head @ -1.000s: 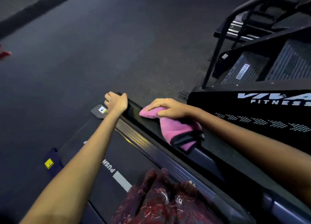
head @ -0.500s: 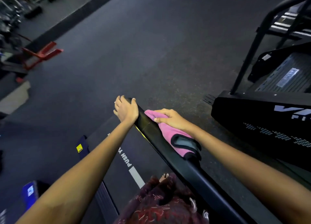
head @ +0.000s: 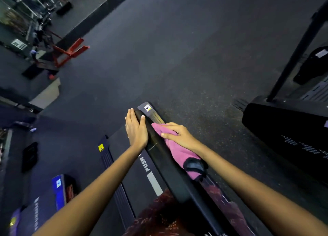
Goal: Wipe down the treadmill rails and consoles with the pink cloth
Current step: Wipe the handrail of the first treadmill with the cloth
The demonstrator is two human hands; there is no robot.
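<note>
A black treadmill rail (head: 170,163) runs from bottom right up to the middle of the view. My left hand (head: 135,129) lies on its far end with straight fingers, the thumb over the rail's top. The pink cloth (head: 177,152), with a black strap at its near end, is draped over the rail's right side. My right hand (head: 179,135) presses on the cloth's far part, fingers flat on it. The treadmill belt (head: 136,175), printed PUSH, lies below and left of the rail.
Dark rubber floor (head: 159,49) stretches ahead. A black stair machine (head: 287,129) with an upright post stands at the right. A red frame (head: 69,51) and gym gear sit at the far left. Another treadmill deck (head: 60,188) lies at the lower left.
My left hand has uncurled from gripping the rail's end to lying flat on it. My right hand has slid the cloth a little toward the rail's end. The camera has tilted up.
</note>
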